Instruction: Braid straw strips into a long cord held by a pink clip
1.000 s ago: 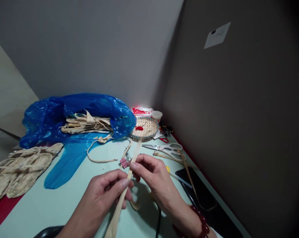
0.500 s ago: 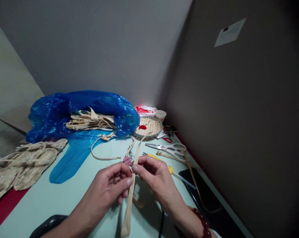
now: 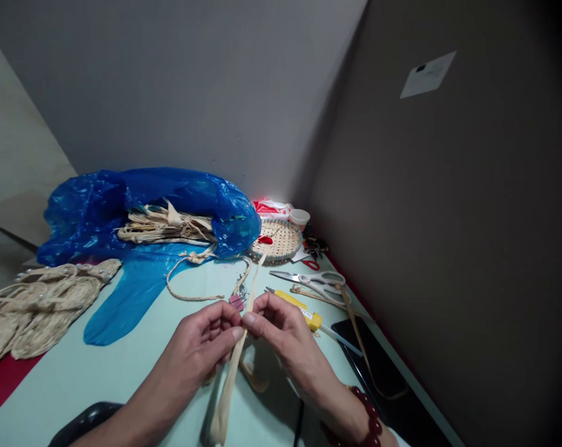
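Note:
A long pale strip of dried plant fibre (image 3: 229, 382) runs from near the woven tray down towards the front edge of the view. My left hand (image 3: 203, 341) pinches it between thumb and fingers. Close beside it, my right hand (image 3: 285, 332) grips the same strip with thumb and forefinger; the two sets of fingertips almost meet. Just beyond them lies a pink clip (image 3: 236, 302). A yellow glue gun (image 3: 303, 308) with a glue stick in its back end rests to the right of my right hand. A curled fibre piece (image 3: 255, 379) is partly shadowed beneath my hands.
A blue plastic bag (image 3: 169, 180) holds a fibre bundle (image 3: 169, 225) at the back. Woven sandals (image 3: 59, 304) lie at left. A round woven tray (image 3: 283, 245), a cup (image 3: 300, 217), white-handled scissors (image 3: 325, 284) and a flat black device (image 3: 387, 379) are along the right.
Both hands have shifted slightly left with the strip, whose near end has swung left. The whole view has also moved a little. Both hands keep their pinch.

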The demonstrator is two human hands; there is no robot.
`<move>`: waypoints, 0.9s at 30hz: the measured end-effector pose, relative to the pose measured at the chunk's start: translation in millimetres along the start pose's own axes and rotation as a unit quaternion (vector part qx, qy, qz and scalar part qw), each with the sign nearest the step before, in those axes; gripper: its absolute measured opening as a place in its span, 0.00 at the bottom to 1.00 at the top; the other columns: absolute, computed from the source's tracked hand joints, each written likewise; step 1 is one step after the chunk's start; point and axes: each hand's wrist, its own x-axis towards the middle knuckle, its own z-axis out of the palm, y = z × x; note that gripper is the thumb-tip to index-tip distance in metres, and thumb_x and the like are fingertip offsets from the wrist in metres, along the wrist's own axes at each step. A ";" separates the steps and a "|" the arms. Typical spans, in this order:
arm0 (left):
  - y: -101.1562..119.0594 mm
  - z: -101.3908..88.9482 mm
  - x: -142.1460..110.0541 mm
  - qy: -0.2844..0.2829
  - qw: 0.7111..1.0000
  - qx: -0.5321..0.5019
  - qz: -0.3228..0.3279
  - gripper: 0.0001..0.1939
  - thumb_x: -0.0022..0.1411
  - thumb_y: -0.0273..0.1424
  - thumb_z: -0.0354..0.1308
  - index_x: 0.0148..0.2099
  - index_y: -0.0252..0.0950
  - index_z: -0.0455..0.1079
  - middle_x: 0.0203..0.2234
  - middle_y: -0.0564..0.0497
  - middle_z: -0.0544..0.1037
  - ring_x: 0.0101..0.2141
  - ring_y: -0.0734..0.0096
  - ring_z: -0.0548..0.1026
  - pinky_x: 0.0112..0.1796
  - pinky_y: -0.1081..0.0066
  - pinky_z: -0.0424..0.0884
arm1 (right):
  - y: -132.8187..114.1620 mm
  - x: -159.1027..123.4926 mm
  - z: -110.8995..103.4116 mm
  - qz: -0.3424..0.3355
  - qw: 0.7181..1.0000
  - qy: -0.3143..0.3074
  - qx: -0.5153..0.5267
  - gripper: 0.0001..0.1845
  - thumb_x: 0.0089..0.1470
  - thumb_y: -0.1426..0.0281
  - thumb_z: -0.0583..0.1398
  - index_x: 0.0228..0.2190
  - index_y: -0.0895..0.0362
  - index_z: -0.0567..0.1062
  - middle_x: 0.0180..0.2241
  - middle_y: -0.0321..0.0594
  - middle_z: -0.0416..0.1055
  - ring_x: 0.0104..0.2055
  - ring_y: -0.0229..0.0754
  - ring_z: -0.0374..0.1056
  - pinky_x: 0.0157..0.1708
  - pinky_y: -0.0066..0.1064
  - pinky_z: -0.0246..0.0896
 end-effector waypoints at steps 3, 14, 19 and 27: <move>-2.2 0.2 3.4 -0.008 1.000 -0.013 0.018 0.10 0.57 0.38 0.59 0.33 0.36 0.67 0.22 0.58 0.65 0.25 0.76 0.63 0.26 0.77 0.60 | 0.4 0.8 0.5 0.005 1.000 0.005 -0.012 0.14 0.52 0.62 0.62 0.26 0.57 0.67 0.24 0.32 0.61 0.27 0.34 0.55 0.28 0.26 0.50; -7.9 -3.3 8.7 -0.012 0.999 0.002 0.030 0.10 0.55 0.38 0.60 0.31 0.36 0.66 0.21 0.58 0.65 0.24 0.76 0.63 0.25 0.77 0.60 | 8.3 2.4 -1.6 0.001 0.999 -0.032 -0.013 0.16 0.53 0.60 0.63 0.28 0.58 0.66 0.25 0.31 0.58 0.27 0.34 0.53 0.28 0.27 0.49; -9.9 -6.0 8.7 0.007 1.000 -0.013 0.015 0.11 0.57 0.39 0.59 0.31 0.38 0.63 0.22 0.59 0.67 0.25 0.75 0.66 0.27 0.77 0.61 | 5.7 1.1 -3.0 -0.012 0.999 -0.023 -0.034 0.13 0.54 0.61 0.62 0.29 0.58 0.67 0.26 0.33 0.60 0.29 0.35 0.56 0.30 0.27 0.51; -5.8 -5.8 11.4 0.052 0.998 -0.022 0.023 0.10 0.55 0.37 0.62 0.33 0.38 0.65 0.25 0.58 0.69 0.29 0.74 0.67 0.30 0.76 0.62 | 1.7 3.2 -2.3 0.037 0.998 -0.014 0.046 0.16 0.47 0.62 0.67 0.31 0.59 0.68 0.27 0.33 0.65 0.29 0.34 0.59 0.31 0.25 0.54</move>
